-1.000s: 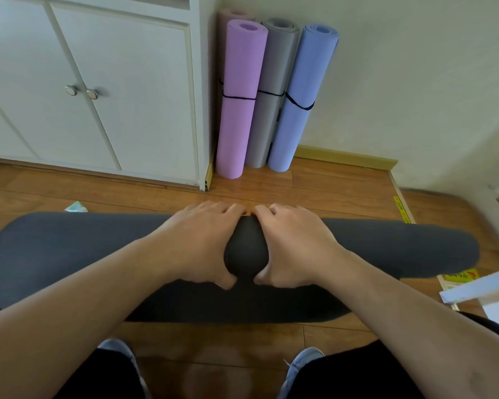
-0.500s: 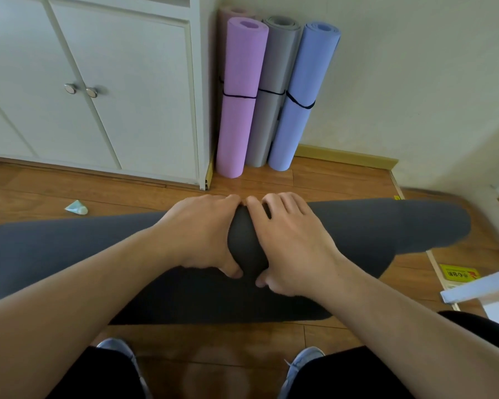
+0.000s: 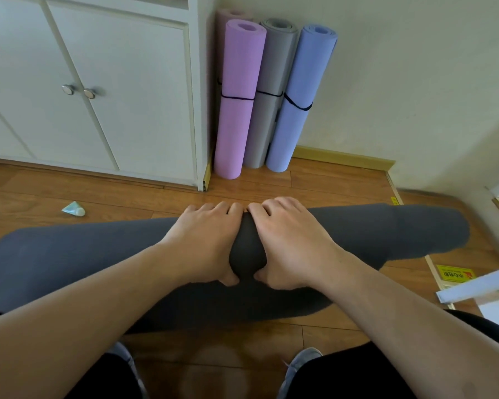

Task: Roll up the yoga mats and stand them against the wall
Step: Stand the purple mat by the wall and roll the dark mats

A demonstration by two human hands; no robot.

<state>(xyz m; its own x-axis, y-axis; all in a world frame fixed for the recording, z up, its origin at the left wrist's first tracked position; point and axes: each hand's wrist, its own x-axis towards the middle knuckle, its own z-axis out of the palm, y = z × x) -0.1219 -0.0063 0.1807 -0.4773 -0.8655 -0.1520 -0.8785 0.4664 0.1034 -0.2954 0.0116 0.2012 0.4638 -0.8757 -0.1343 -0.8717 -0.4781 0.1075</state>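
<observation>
Two hands make the grip: the left hand (image 3: 206,240) and right hand (image 3: 293,243) lie side by side on the middle of the rolled dark grey mat (image 3: 386,234), fingers curled over its far side and thumbs tucked under its near side, clasping it. The roll lies crosswise on the wooden floor (image 3: 271,349), partly over a flat stretch of the same mat. At the floor's far edge a purple mat (image 3: 236,102), a grey mat (image 3: 268,90) and a blue mat (image 3: 297,96), each banded, stand against the wall (image 3: 415,82) beside a white cabinet (image 3: 113,82).
</observation>
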